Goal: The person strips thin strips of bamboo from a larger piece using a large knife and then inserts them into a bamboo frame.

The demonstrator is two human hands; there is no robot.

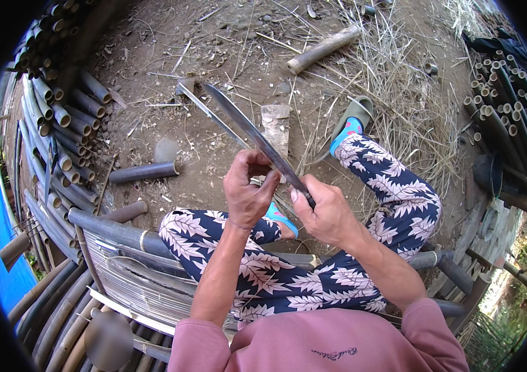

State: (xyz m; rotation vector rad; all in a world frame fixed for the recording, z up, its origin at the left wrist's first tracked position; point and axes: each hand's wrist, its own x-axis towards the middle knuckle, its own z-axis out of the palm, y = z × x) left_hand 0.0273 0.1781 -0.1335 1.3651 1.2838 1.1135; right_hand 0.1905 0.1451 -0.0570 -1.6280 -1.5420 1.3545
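Note:
My right hand (325, 211) is closed round the rear end of a long knife (245, 124), its dark blade slanting away to the upper left. My left hand (250, 193) pinches a thin, pale bamboo strip (214, 116), right beside the blade. The strip runs outward nearly parallel to the knife, its far end over the dirt. Both hands are above my lap, close together. Fingers of the left hand partly hide the strip's near end, so I cannot tell whether the blade touches it there.
A flat wooden block (276, 131) lies on the dirt ahead. Cut bamboo lengths (324, 49) rest farther off, and a dark tube (144, 172) lies left. Bamboo is stacked at the left (84, 124) and right (508, 115). I sit on a bamboo bench (121, 232).

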